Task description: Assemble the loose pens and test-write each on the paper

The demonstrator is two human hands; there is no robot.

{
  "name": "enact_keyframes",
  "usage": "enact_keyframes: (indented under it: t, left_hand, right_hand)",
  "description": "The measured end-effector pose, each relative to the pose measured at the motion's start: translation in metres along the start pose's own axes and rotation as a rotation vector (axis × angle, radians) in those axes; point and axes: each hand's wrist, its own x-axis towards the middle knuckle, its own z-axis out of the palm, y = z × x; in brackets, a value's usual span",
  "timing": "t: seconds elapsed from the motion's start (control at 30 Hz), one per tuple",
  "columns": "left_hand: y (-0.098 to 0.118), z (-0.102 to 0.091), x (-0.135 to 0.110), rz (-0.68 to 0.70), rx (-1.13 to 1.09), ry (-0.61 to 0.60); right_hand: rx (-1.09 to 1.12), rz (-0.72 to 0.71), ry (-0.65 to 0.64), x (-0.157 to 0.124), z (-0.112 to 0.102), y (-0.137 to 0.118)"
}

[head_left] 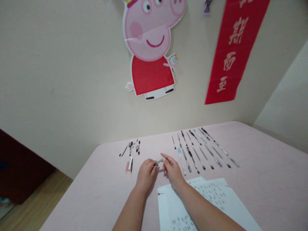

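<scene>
Between my hands is a slim pen (pixel 159 161), pale and clear along its middle, with a dark end at the left. My left hand (pixel 146 173) is closed on that dark end. At the other end, the fingers and thumb of my right hand (pixel 172 168) pinch the pen. My fingers hide both of its tips. Left of my left hand lie a white pen piece (pixel 130 163), a pinkish one (pixel 127 166) and a thin dark refill with an orange end (pixel 131 167). Handwritten paper sheets (pixel 218 200) lie under my right forearm.
Two rows of pens, among them a black-capped pen (pixel 192 158) and a patterned pen (pixel 226 154), lie at the right. Black caps and pen parts (pixel 130 148) are grouped at the back left. The pink tabletop (pixel 96 189) meets a wall with a pig cutout (pixel 152 75).
</scene>
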Motion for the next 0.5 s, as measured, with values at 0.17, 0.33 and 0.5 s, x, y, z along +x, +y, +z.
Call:
enact_keyframes:
  t: [0.17, 0.33, 0.5]
  left_hand:
    - [-0.0001, -0.0002, -0.0002, -0.006, 0.007, -0.006]
    - [0.0007, -0.0013, 0.0001, 0.002, 0.016, -0.019]
    - [0.0028, -0.0021, 0.0007, -0.002, -0.004, -0.01]
  right_hand:
    - [-0.068, -0.068, 0.011, 0.001, -0.0003, -0.0033]
    - [-0.068, -0.081, 0.067, 0.0039, -0.0014, 0.0013]
    - [0.005, -0.005, -0.012, -0.0004, 0.0006, -0.0018]
